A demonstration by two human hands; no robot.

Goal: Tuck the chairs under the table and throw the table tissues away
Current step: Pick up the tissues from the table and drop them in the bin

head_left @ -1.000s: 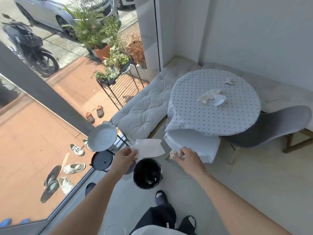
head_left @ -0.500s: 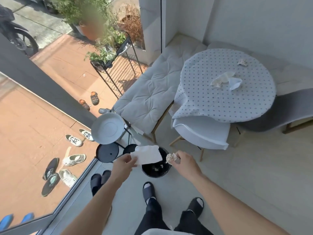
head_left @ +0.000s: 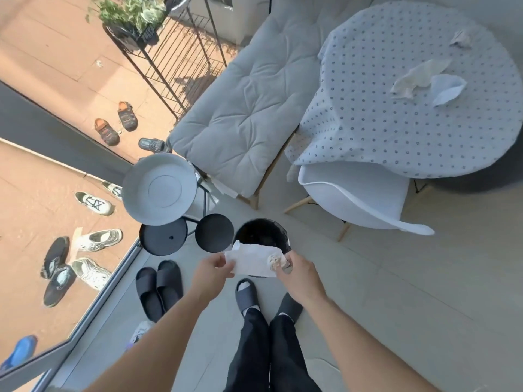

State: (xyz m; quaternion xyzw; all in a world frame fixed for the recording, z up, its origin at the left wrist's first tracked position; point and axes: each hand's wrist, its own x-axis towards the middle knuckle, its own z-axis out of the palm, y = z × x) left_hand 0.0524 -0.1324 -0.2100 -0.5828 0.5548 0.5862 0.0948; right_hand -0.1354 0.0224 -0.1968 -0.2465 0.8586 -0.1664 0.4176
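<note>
My left hand (head_left: 212, 268) pinches a flat white tissue (head_left: 252, 263) that hangs over the near rim of a black bin (head_left: 261, 232) on the floor. My right hand (head_left: 298, 274) is closed on a crumpled tissue ball (head_left: 275, 261) just above the same rim. The round table with a dotted cloth (head_left: 396, 131) stands at the upper right. Three tissues lie on it: a crumpled cream one (head_left: 416, 77), a white one (head_left: 445, 90) and a small wad (head_left: 461, 38) further back. A white chair (head_left: 353, 199) sits tucked under the table's near edge.
A grey cushioned bench (head_left: 246, 108) runs left of the table. A three-tier stand with a grey tray (head_left: 160, 189) and black round shelves (head_left: 164, 237) is beside the bin. Black slippers (head_left: 158, 287) lie by the glass wall; shoes lie outside.
I have stepped closer and look more steeply down. Both hands have come together over the bin, and the tissues now hang just above its near rim.
</note>
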